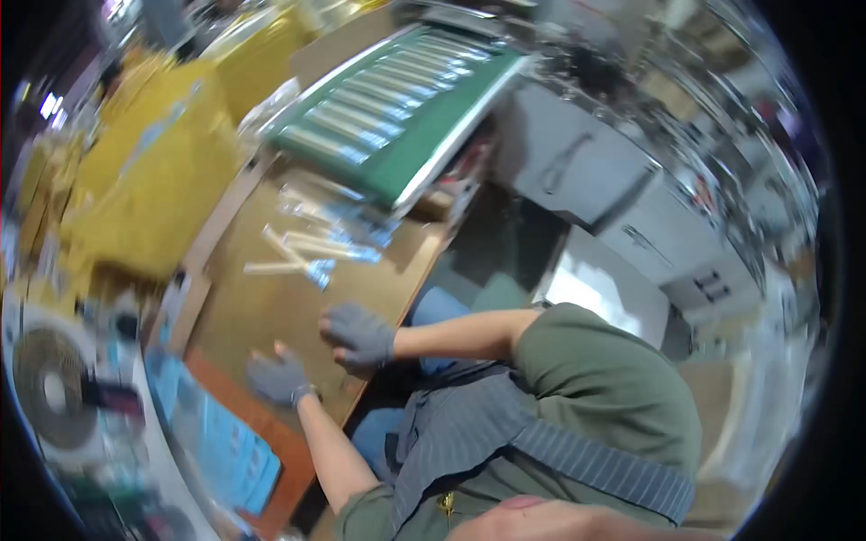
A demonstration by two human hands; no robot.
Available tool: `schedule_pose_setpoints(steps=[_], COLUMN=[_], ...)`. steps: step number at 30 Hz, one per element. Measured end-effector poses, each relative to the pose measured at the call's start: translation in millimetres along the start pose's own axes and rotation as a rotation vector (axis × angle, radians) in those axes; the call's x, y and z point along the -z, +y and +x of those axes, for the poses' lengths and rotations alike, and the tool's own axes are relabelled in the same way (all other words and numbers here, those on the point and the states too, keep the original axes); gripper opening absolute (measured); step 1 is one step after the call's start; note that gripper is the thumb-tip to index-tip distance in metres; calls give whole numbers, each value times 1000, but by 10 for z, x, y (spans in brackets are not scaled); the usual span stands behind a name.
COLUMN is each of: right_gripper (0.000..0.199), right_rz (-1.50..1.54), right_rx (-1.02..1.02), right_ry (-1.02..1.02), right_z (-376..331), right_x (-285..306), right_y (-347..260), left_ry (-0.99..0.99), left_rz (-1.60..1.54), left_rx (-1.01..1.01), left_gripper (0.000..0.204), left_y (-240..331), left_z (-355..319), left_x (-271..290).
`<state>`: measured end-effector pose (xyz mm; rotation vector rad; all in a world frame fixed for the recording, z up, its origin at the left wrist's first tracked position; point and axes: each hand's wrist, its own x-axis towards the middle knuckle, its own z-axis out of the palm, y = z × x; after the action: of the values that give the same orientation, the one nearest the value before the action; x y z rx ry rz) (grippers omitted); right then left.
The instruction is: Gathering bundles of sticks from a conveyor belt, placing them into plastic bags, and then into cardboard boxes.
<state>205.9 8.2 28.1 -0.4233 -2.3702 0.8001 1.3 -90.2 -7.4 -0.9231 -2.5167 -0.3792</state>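
1. Workshop setting: a brown cardboard-covered bench top [271, 307], with a green conveyor belt [406, 117] carrying clear packets above it and a white fan [50, 388] at the left edge
2. I see the left hand in a grey knit glove [280, 377] lying flat and empty on the bench
3. The right hand in a grey knit glove [359, 335] is loosely curled; whether it holds anything I cannot tell
4. The loose pile of slim clear-wrapped cream sticks [311, 243] lies beyond both hands, apart from them; I judge them light, slippery and bendable, best pinched mid-length
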Motion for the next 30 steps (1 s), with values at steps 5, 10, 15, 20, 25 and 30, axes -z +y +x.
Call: schedule_pose_setpoints(steps=[5,10,15,20,25,30], right_gripper=[88,95,82,71,65,85], right_rz=[-140,-485,-249,-266,466,-149], right_rx=[-262,-553,-965,-596,-572,66], right_ry=[145,-35,-72,46,188,-114], right_z=[927,1612,1471,1367,1107,150], right_x=[346,977,798,-73,-3,530], right_y=[78,1137,1225,688,282,-5], left_ry=[46,56,11,2,20,-51], left_rz=[-66,-110,-258,-321,-451,-395], left_rx=[25,54,-53,-103,-117,-87], left_gripper=[64,65,59,57,58,63], left_y=[141,167,152,108,149,181], left_z=[13,-11,116,321,381,398], left_x=[96,177,170,-39,-54,92])
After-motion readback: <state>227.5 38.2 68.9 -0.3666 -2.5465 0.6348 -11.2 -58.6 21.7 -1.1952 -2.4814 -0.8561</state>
